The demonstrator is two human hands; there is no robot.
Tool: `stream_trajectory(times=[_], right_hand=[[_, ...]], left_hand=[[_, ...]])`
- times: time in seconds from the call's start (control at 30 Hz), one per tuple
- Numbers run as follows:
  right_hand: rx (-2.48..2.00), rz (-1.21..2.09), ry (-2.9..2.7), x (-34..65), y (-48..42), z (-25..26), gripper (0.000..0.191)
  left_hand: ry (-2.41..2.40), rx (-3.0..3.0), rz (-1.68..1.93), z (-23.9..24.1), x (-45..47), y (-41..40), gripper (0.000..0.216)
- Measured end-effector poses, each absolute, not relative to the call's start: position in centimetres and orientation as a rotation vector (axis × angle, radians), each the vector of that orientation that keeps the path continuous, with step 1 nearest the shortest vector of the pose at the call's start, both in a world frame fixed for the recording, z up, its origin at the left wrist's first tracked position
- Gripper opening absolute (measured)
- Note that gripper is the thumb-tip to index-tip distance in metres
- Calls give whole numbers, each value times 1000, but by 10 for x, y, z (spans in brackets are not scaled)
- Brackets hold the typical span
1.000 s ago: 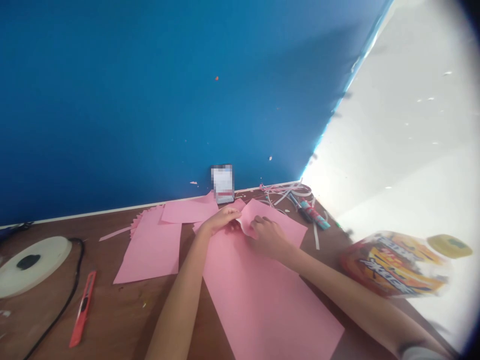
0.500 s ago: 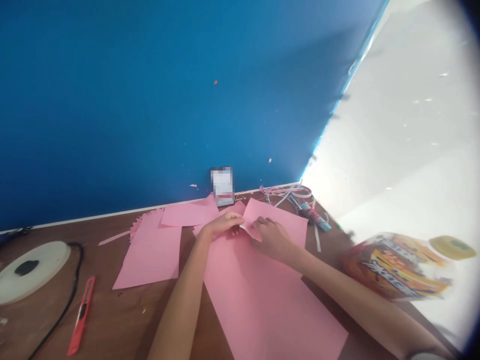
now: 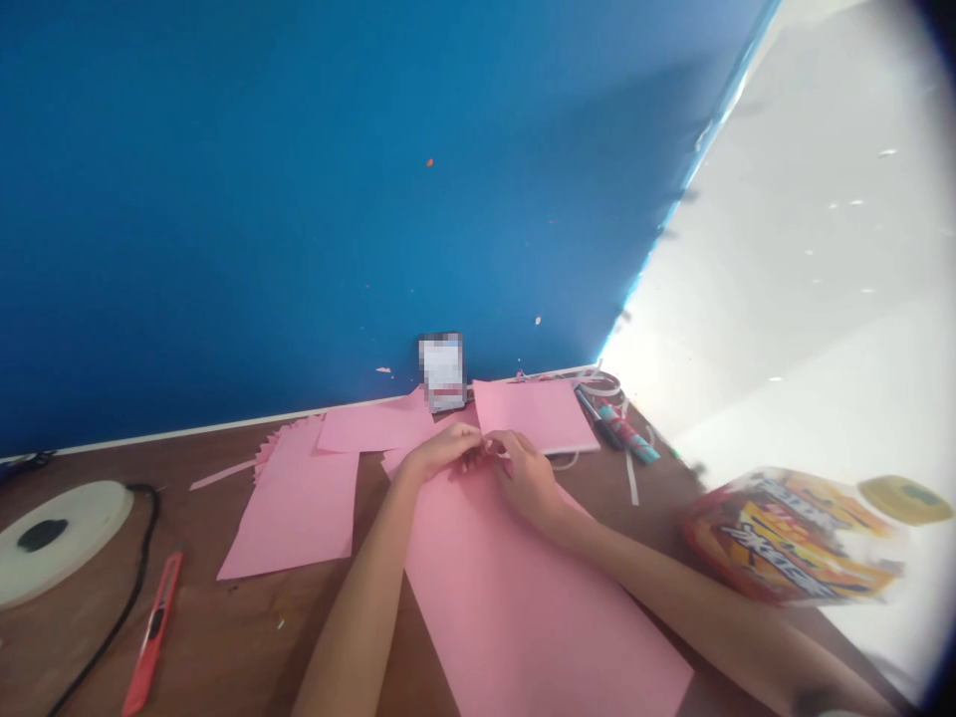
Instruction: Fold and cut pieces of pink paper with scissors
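A large sheet of pink paper [image 3: 553, 597] lies on the table under both of my hands. My left hand [image 3: 448, 451] has its fingers curled at a corner of a smaller pink sheet [image 3: 534, 410]. Close beside it, my right hand [image 3: 529, 486] pinches at the same corner, thumb and fingertips together. The fingertips nearly meet, and the exact grip is partly hidden. Behind the hands, the smaller sheet is tilted, its lower right edge off the table.
More pink sheets [image 3: 299, 508] lie to the left, by a pleated strip [image 3: 280, 438]. A red box cutter [image 3: 153, 632], a round white object with a black cable [image 3: 67, 533], a propped-up blurred device [image 3: 443, 372], paper strips and a bottle [image 3: 799, 538] surround the work.
My right hand has moved left, closer to my left hand. The smaller pink sheet has shifted up and back, uncovering table on its right side.
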State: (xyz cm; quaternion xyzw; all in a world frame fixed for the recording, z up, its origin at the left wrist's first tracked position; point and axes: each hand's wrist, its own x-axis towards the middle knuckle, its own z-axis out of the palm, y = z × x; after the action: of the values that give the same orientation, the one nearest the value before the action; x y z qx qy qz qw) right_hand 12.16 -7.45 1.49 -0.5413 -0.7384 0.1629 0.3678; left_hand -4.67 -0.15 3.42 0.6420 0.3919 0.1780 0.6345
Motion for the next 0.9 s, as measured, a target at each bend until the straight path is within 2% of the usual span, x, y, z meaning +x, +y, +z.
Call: stream_trajectory(times=[0.13, 0.43, 0.9], right_hand=[[-1368, 452, -1834, 119, -79, 11, 39], [-1333, 508, -1734, 120, -75, 9, 23], [-1256, 605, -1614, 122, -70, 10, 20]], left_hand=[[871, 1478, 395, 33, -47, -2, 32], [887, 1453, 381, 38, -44, -5, 36], [884, 1434, 449, 33, -38, -5, 36]])
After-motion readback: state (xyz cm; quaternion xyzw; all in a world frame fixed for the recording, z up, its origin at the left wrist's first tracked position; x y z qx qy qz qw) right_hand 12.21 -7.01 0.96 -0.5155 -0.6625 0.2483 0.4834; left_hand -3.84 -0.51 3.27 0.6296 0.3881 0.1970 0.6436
